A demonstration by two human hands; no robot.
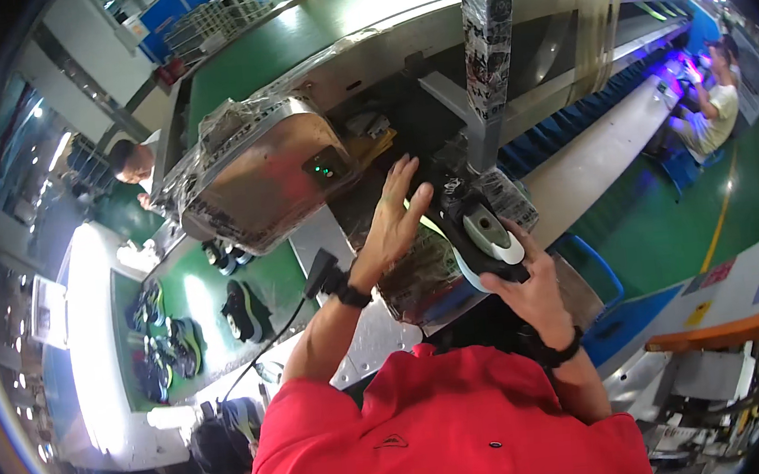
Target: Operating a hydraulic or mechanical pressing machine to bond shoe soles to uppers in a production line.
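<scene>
A black sneaker point(461, 219) with a pale sole edge is held over the plastic-wrapped work surface, its toe pointing away from me. Its light grey collar opening faces up. My right hand point(533, 285) grips it at the heel, thumb on the near side and fingers along the right side. My left hand point(390, 225) is to the left of the shoe's front part, fingers stretched out and close to its side. Whether those fingertips touch the shoe, I cannot tell. Black bands circle both wrists.
A rounded metal machine housing point(257, 180) with green lights stands left of my hands. A wrapped metal post point(484, 74) rises just beyond the shoe. More sneakers point(240, 311) lie on the green belt at left. Other people sit or stand at far right, upper left and lower left.
</scene>
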